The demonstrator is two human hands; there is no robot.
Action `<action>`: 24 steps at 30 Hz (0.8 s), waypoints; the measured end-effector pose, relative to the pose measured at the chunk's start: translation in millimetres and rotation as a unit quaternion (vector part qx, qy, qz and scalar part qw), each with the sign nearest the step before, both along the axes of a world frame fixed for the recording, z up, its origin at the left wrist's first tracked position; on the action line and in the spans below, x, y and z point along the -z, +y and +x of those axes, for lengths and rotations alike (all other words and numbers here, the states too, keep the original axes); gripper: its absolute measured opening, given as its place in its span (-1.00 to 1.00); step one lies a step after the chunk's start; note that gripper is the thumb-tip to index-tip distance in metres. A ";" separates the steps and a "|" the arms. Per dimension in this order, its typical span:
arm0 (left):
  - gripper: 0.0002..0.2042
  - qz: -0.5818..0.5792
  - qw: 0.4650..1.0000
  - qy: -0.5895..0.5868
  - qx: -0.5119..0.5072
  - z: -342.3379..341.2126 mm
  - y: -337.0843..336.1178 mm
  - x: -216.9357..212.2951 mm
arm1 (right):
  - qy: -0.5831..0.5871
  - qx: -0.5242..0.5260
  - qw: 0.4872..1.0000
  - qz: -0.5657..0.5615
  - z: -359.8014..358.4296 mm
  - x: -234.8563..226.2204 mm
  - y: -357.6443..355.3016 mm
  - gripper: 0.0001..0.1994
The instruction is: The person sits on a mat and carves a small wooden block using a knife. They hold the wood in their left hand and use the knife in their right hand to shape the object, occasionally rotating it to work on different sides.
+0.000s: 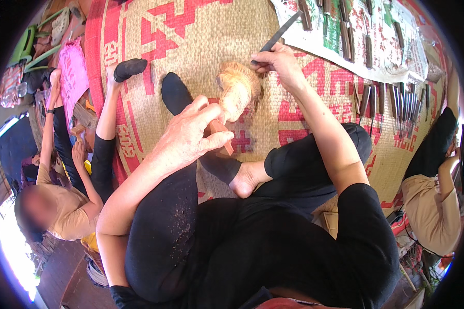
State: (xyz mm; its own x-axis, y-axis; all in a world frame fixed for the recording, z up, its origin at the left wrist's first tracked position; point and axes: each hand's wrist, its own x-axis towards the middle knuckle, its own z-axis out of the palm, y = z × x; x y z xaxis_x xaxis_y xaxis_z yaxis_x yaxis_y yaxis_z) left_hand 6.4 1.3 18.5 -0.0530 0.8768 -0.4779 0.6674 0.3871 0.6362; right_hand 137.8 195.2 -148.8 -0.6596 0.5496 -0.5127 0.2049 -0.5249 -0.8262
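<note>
My left hand [191,131] is closed around a reddish-brown wooden block [223,138] at the lower end of a carved piece of pale wood [237,92]. Whether block and carving are one piece I cannot tell. The carving is narrow near my left hand and broad and rounded at its far end. In my right hand [279,64] is a long, dark, flat file [282,33], its free end slanting up to the right. My right fingers are beside the broad end of the carving; whether they touch it I cannot tell.
A red-and-straw woven mat [191,46] lies under me. At the far right, several wood-handled tools [348,41] lie on a printed sheet [335,56], with more chisels [404,103] on the mat. One person [62,206] sits at left holding a wooden mallet [78,131]; another [430,211] sits at right.
</note>
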 end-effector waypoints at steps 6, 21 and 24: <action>-0.66 0.000 1.000 -0.006 0.015 0.9 1.4 -1.4 | 0.030 -0.064 0.997 0.041 -6.1 -5.0 -17.2 -0.91; -0.64 -0.052 0.996 -0.025 0.068 1.1 7.9 -9.5 | -0.005 0.001 1.000 0.025 -1.2 0.6 4.1 -0.90; -0.65 -0.038 0.996 -0.020 0.073 1.0 4.6 -6.7 | 0.019 -0.020 0.999 0.017 -0.2 3.1 4.1 -0.91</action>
State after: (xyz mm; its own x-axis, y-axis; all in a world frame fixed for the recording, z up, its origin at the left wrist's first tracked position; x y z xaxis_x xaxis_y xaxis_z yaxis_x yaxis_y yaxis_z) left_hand 7.4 5.9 25.2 0.0916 0.8346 -0.5431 0.6951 0.3369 0.6351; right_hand 137.6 199.3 -151.9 -0.7004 0.5386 -0.4683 0.1927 -0.4890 -0.8507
